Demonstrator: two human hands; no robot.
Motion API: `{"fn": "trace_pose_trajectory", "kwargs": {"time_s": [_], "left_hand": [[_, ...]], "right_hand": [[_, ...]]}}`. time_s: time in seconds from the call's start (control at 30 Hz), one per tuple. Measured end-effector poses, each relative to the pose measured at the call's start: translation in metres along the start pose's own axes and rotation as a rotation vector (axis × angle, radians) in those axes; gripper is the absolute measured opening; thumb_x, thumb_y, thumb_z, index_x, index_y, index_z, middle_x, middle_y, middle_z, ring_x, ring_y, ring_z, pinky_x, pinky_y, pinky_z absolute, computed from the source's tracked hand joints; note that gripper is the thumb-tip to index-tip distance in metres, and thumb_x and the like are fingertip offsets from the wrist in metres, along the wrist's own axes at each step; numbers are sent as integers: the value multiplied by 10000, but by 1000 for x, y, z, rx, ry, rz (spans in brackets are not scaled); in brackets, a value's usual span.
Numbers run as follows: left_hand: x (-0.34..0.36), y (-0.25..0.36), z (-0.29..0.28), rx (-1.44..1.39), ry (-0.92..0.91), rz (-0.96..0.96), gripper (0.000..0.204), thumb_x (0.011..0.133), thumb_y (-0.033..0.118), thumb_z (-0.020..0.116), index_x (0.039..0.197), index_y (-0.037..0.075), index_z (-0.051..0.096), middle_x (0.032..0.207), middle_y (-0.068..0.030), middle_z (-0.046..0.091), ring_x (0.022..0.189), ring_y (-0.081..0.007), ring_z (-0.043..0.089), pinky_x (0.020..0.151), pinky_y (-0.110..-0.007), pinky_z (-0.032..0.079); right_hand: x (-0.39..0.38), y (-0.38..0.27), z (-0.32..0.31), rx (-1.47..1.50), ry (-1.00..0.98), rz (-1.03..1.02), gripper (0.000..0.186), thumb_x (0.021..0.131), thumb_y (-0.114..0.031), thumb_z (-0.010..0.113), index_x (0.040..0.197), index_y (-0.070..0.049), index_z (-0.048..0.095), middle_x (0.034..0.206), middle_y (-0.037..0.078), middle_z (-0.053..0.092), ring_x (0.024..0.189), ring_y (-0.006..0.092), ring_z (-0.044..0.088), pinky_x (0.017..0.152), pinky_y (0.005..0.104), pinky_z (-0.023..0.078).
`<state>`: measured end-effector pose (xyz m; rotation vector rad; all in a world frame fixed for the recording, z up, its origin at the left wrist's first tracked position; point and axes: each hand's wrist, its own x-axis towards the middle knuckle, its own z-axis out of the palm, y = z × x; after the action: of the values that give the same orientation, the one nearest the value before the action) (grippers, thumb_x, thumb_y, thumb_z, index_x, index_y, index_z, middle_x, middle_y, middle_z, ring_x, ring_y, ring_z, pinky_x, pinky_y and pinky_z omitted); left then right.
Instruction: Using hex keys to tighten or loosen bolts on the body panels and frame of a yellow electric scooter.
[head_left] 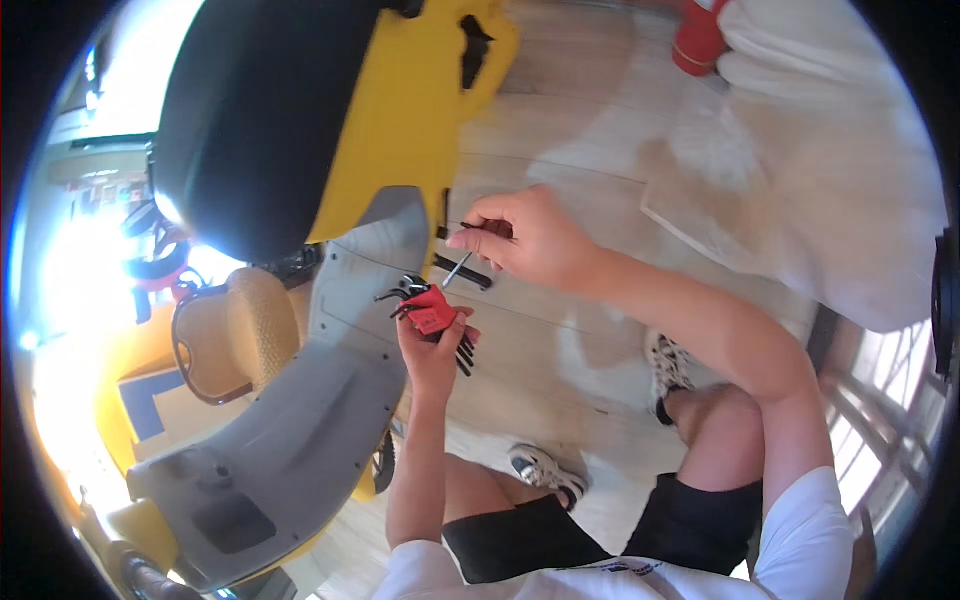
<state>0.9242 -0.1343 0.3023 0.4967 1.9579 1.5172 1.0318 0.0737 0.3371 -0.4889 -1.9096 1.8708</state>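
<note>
From my remote view, I have the left hand (434, 352) closed around a red holder (430, 312), its thumb across the lower part and the printed face turned up toward me. The holder sits just above the palm, its upper part clear of the fingers.

Above and right of the holder, I have the right hand (545, 235) pinching a slim silver-shafted tool (457, 270) between thumb and fingers. The shaft slants down to the holder's upper right corner; whether its tip touches, I can't tell.

The holder carries several black hex keys (466, 358): bent ends jut from its upper left, straight ends from its lower right. Left of the holder lies the grey footboard (290, 420) of a yellow scooter (405, 120), with a dark rectangular recess (235, 525) well below left of the holder; I can't make out its contents.
</note>
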Motion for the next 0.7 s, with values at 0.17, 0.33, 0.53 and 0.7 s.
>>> {"fn": "trace_pose_trajectory", "kwargs": {"time_s": [0.17,0.33,0.53,0.7], "left_hand": [[-59,51,74,-114,-201,-40,384,838,-54,645,1109,23,384,863,-149,650,649,-171,620,580,-281,526],[-117,110,123,-133,-234,10,456,800,-53,687,1096,24,350,904,-147,652,713,-160,638,632,-273,539],[-174,185,143,-103,-194,-4,540,740,-58,736,1107,23,348,1009,-108,591,859,-157,636,763,-291,540],[-220,251,139,-161,-209,39,486,753,-89,715,1088,18,379,1050,-148,626,947,-202,652,822,-312,528]], "right_hand": [[-80,-63,-55,-326,259,-376,138,789,-133,726,771,-16,656,637,98,580,534,228,522,468,339,384],[-153,-138,-80,-388,394,-313,155,707,-32,784,808,-17,667,631,81,571,485,179,483,427,301,346],[-203,-231,-90,-580,465,-240,195,684,-22,799,833,-15,673,654,71,597,499,166,531,429,277,385],[-227,-316,-86,-620,534,-282,203,671,10,792,832,11,668,677,73,614,521,170,557,447,269,424]]}}
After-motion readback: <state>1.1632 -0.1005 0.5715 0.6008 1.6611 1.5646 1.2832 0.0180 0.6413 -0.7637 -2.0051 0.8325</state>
